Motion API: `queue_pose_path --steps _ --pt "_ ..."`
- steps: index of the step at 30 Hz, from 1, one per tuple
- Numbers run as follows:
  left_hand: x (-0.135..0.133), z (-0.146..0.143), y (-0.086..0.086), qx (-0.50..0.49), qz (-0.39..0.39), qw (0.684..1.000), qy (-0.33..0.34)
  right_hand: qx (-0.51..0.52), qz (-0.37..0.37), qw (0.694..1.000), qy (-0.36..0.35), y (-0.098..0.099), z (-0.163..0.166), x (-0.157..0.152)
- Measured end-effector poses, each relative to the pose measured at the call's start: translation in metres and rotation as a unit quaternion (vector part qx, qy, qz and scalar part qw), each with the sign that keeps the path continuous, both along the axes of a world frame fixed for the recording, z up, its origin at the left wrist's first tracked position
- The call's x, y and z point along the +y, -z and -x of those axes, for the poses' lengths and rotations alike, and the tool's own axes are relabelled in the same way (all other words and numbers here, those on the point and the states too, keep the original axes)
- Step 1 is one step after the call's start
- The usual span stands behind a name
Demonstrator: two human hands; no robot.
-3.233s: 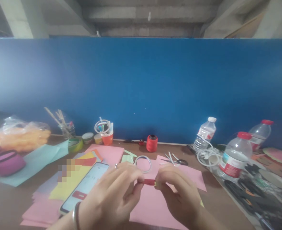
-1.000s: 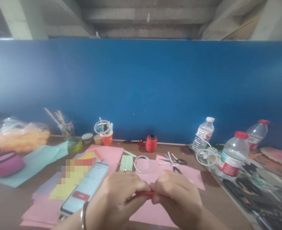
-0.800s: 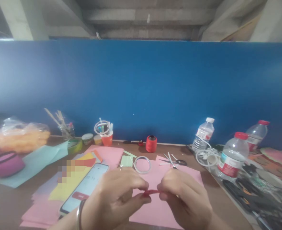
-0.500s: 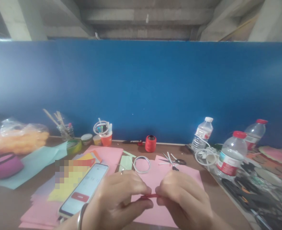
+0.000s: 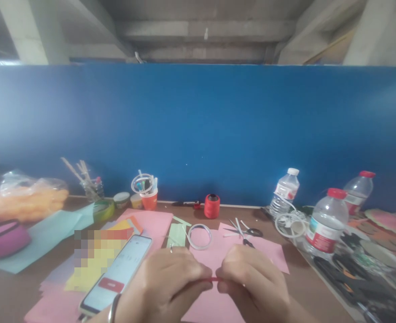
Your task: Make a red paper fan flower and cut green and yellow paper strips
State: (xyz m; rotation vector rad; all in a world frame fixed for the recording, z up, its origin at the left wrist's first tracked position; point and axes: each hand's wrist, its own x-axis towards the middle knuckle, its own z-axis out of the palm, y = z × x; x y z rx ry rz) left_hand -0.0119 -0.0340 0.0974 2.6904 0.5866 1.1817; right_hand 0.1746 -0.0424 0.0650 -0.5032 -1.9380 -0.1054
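Observation:
My left hand (image 5: 171, 285) and my right hand (image 5: 251, 282) meet low in the middle of the view, both pinched shut on a thin red paper strip (image 5: 213, 279) that shows only as a short sliver between the fingertips. The hands hover over a pink paper sheet (image 5: 218, 251) on the brown table. A phone (image 5: 117, 273) with a lit screen lies just left of my left hand. A white ring (image 5: 199, 236) and scissors (image 5: 246, 233) rest on the paper beyond my fingers.
A red thread spool (image 5: 211, 206), an orange cup of pens (image 5: 149, 197) and small pots stand at the blue partition (image 5: 198, 134). Water bottles (image 5: 325, 222) and cables crowd the right. Coloured paper sheets (image 5: 97, 251), a plastic bag (image 5: 23, 197) and a purple pouch (image 5: 2, 235) fill the left.
My fingers have drawn closer together, so less of the red strip shows than 3 seconds ago. The camera has tilted up slightly, and the hands sit lower in view.

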Motion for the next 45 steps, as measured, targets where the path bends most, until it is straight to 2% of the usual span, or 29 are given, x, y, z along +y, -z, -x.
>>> queue_pose_path --steps 3,5,9,12,15,18,22,31,35,37,41,43,45 --pt "0.002 0.001 0.006 -0.027 -0.025 0.999 -0.026 0.012 0.006 1.0 -0.004 0.001 0.001 0.004" --pt "0.003 0.001 0.01 -0.042 -0.003 0.998 -0.052 0.012 0.029 0.999 0.01 -0.001 0.002 0.006" --pt "0.005 -0.004 0.015 -0.045 0.12 0.986 -0.108 0.049 0.131 0.99 0.027 -0.004 0.003 0.006" --pt "0.008 -0.007 0.014 -0.042 0.191 0.97 -0.143 0.105 0.24 0.965 0.025 -0.004 0.004 0.006" --pt "0.011 -0.008 0.007 -0.044 0.276 0.949 -0.143 0.133 0.329 0.935 0.016 -0.004 0.005 0.007" --pt "0.014 -0.008 -0.003 -0.052 0.362 0.924 -0.115 0.146 0.38 0.913 0.017 -0.004 0.007 0.008" --pt "0.02 -0.009 -0.008 -0.051 0.412 0.905 -0.088 0.165 0.362 0.917 0.025 -0.003 0.008 0.011" --pt "0.03 -0.007 0.004 -0.121 0.457 0.88 -0.054 0.172 0.379 0.909 0.029 0.006 0.01 0.014" --pt "0.03 -0.007 0.006 -0.166 0.493 0.853 -0.049 0.143 0.382 0.912 0.04 0.006 0.009 0.013" --pt "0.029 -0.008 0.007 -0.207 0.521 0.827 -0.036 0.104 0.341 0.933 0.053 0.006 0.009 0.013" --pt "0.028 -0.009 0.01 -0.269 0.575 0.773 0.006 0.026 0.183 0.98 0.068 0.01 0.009 0.014" --pt "0.029 -0.009 0.012 -0.282 0.595 0.752 0.027 0.006 0.134 0.989 0.068 0.013 0.009 0.016" --pt "0.029 -0.008 0.014 -0.292 0.606 0.739 0.04 -0.007 0.116 0.991 0.07 0.015 0.009 0.017"
